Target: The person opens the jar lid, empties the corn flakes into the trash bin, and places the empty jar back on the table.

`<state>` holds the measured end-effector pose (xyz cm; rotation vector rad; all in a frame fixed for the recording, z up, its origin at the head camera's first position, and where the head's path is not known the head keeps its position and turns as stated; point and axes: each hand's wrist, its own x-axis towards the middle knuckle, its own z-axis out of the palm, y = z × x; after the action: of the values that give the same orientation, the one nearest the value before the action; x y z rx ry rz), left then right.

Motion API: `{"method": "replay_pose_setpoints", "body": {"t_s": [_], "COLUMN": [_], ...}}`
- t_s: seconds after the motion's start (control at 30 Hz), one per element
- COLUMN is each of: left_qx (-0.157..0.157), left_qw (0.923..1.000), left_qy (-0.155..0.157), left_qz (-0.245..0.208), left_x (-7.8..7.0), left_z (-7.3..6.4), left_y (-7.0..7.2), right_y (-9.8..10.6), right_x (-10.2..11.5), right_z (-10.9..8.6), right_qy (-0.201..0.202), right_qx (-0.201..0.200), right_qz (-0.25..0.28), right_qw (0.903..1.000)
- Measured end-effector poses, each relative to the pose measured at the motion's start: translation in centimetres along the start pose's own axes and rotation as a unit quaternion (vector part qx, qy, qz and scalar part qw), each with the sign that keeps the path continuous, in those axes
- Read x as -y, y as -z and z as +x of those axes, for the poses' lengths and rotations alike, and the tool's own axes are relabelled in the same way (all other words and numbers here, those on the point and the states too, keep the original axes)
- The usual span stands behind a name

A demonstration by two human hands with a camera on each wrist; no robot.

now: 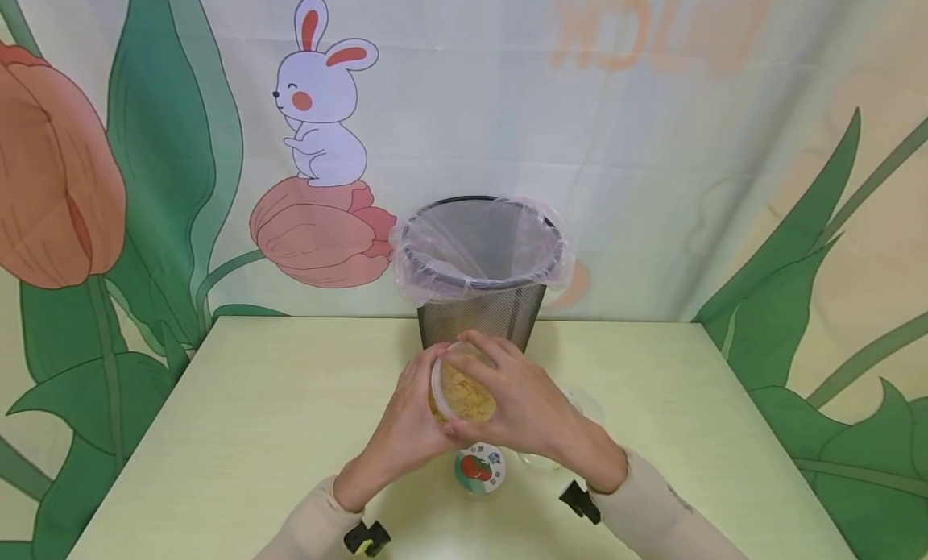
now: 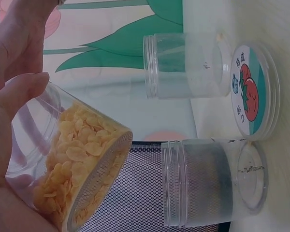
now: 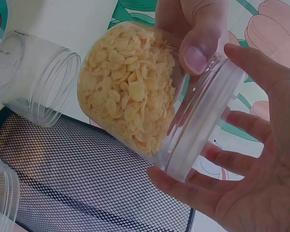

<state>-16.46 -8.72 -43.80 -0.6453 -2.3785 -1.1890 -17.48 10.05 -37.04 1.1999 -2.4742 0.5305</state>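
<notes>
Above the table my left hand (image 1: 409, 419) grips the body of a clear jar (image 3: 130, 89) partly filled with pale yellow flakes (image 2: 77, 154). The jar is tilted. Its translucent white lid (image 3: 208, 121) sits on the mouth, and my right hand (image 1: 525, 399) holds that lid by the rim with spread, bent fingers. Below the hands lies another lid (image 1: 480, 468) with a tomato picture. Two more clear jars stand beside it, one jar (image 2: 208, 183) nearer the mesh bin and another jar (image 2: 183, 67) farther off; both have uncovered mouths.
Behind the hands a black mesh bin (image 1: 478, 322) stands at the back of the table, with a thin pink bag (image 1: 428, 282) folded over its rim. A printed curtain (image 1: 623, 181) hangs behind the pale table (image 1: 290, 399).
</notes>
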Motion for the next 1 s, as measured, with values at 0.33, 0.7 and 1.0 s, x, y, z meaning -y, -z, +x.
{"method": "replay_pose_setpoints", "body": {"t_s": [0.33, 0.7, 1.0], "left_qx": [0.002, 0.005, 0.022], "left_qw": [0.9998, 0.9994, 0.9993], "left_qy": [-0.010, -0.027, -0.026], "left_qz": [0.016, 0.022, 0.015], "left_x": [0.16, 0.17, 0.62], "left_z": [0.09, 0.16, 0.07], "left_y": [-0.17, -0.21, -0.33], "right_y": [0.37, 0.67, 0.56], "right_x": [-0.25, -0.24, -0.44], "right_z": [-0.15, -0.21, -0.47], "right_qy": [0.038, 0.053, 0.060], "right_qx": [0.004, 0.022, 0.042], "right_qz": [-0.013, -0.017, -0.024], "right_qw": [0.9992, 0.9982, 0.9970]}}
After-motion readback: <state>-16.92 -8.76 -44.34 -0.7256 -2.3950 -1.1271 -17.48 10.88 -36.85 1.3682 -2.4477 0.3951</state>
